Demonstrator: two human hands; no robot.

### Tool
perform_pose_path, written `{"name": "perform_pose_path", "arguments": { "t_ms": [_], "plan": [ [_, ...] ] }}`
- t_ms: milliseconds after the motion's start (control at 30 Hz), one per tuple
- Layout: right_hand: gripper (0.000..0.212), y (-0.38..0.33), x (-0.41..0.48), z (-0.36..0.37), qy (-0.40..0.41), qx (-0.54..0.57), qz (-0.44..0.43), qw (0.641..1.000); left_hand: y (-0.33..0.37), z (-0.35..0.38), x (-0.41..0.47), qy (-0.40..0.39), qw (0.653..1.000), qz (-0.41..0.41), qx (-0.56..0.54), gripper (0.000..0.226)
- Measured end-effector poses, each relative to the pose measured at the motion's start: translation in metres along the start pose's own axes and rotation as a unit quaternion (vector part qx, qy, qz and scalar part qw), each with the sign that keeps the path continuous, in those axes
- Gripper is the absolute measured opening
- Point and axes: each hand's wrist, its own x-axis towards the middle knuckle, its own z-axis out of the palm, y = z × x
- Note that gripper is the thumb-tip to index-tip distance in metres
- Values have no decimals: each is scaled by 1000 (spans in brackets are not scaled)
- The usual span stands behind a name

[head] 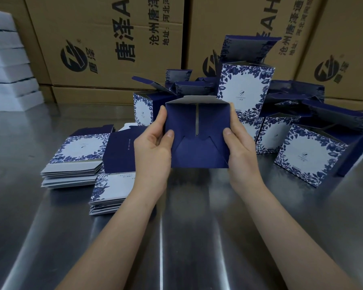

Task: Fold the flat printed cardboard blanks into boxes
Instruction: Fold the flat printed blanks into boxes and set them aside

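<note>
I hold a dark blue box (pixel 199 132) up over the table, its interlocked bottom flaps facing me. My left hand (pixel 153 147) grips its left side, thumb on the blue face. My right hand (pixel 239 143) grips the right side the same way. Two stacks of flat blue-and-white printed blanks lie to the left: one stack (pixel 76 160) further left, another (pixel 111 178) partly hidden behind my left wrist. Several folded boxes (pixel 243 88) with open top flaps stand behind and to the right.
The steel table (pixel 176 237) stretches toward me. Large brown cartons (pixel 105 42) form a wall at the back. White foam slabs (pixel 6 65) are stacked at the far left. A folded box (pixel 310 155) lies tilted at the right.
</note>
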Motion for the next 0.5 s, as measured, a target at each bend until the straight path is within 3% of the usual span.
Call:
{"name": "perform_pose_path", "arguments": {
  "t_ms": [133, 267, 500],
  "plan": [
    [62, -1, -1, -4, -36, 88, 9, 995, 0, -6, 2, -52, 999, -7, 9, 53],
    [71, -2, -1, -3, -56, 89, 9, 994, 1, -11, 10, -94, 995, -16, 11, 62],
    [69, -2, -1, -3, -67, 92, 22, 993, 0, -14, 12, -103, 994, -31, 21, 63]
  ]
}}
